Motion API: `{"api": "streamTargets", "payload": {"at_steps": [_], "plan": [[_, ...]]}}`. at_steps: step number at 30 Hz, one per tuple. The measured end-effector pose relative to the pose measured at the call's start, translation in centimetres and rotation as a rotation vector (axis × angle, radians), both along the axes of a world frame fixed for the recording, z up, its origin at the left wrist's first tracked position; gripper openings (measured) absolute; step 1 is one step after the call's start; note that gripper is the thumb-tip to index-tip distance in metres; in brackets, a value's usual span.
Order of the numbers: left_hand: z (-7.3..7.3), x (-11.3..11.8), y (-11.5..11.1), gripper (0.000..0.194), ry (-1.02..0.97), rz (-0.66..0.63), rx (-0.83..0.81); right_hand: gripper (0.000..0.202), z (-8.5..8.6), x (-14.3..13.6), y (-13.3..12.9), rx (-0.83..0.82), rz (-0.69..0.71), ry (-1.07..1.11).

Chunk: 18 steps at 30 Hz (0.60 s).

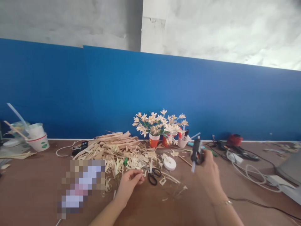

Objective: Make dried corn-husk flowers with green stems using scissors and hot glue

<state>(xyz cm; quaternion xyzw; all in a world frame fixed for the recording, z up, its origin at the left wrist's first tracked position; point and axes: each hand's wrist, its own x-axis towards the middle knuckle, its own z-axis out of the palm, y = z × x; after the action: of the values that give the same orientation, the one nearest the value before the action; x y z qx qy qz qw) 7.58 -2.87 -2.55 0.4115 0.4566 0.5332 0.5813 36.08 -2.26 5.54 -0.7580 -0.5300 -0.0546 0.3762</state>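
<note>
My right hand [210, 169] grips a black glue gun [198, 151] above the table, with a translucent glue stick [193, 167] poking out of its near end. In front of me, my left hand [130, 182] is closed, thumb against fingers; anything in the pinch is too small to make out. Just right of it lie black-handled scissors [154, 175], and beyond them a white roll of tape [169, 163]. Pale dried husk strips [113, 147] are heaped behind my left hand. Husk flowers [160, 124] stand in a red paper cup [154, 141] and a second red cup [166, 140].
A blue partition [150, 84] borders the table's back. White cables [254, 175], a black cord [261, 205] and a red-and-black object [235, 139] lie to the right. At far left stands a white bucket [39, 142]. A blurred-out device [81, 188] lies left of my left hand.
</note>
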Motion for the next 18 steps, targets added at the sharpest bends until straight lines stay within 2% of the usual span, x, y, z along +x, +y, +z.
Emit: {"api": "streamTargets", "payload": {"at_steps": [2, 5, 8, 11, 14, 15, 17, 18], "plan": [[0.2, 0.1, -0.1, 0.027, -0.026, 0.004, -0.008, 0.049, -0.6, 2.6, 0.8, -0.215, -0.107, -0.022], [0.3, 0.0, 0.0, 0.026, -0.043, 0.001, -0.004, 0.049, -3.4, 5.7, 2.0, -0.569, -0.126, -0.032], [0.3, -0.1, 0.1, 0.026, -0.047, 0.035, -0.012, 0.041, -6.2, 7.0, 2.6, -0.727, -0.147, -0.047], [0.3, -0.4, 0.3, 0.026, -0.053, 0.109, -0.016, 0.035, -6.7, 6.5, 2.3, -0.723, -0.168, -0.125], [0.3, -0.6, 0.4, 0.026, -0.061, 0.171, 0.006, 0.027, -5.2, 4.2, 1.4, -0.61, -0.199, -0.31], [0.4, -0.7, 0.4, 0.026, -0.061, 0.184, 0.013, 0.022, -4.6, 2.9, 1.1, -0.55, -0.168, -0.378], [0.5, -0.7, 0.4, 0.027, -0.057, 0.201, 0.023, 0.01, -3.7, -0.4, 0.6, -0.446, 0.028, -0.459], [0.5, -0.7, 0.4, 0.027, -0.052, 0.208, 0.027, 0.009, -3.5, -2.4, 0.4, -0.415, 0.175, -0.471]]}}
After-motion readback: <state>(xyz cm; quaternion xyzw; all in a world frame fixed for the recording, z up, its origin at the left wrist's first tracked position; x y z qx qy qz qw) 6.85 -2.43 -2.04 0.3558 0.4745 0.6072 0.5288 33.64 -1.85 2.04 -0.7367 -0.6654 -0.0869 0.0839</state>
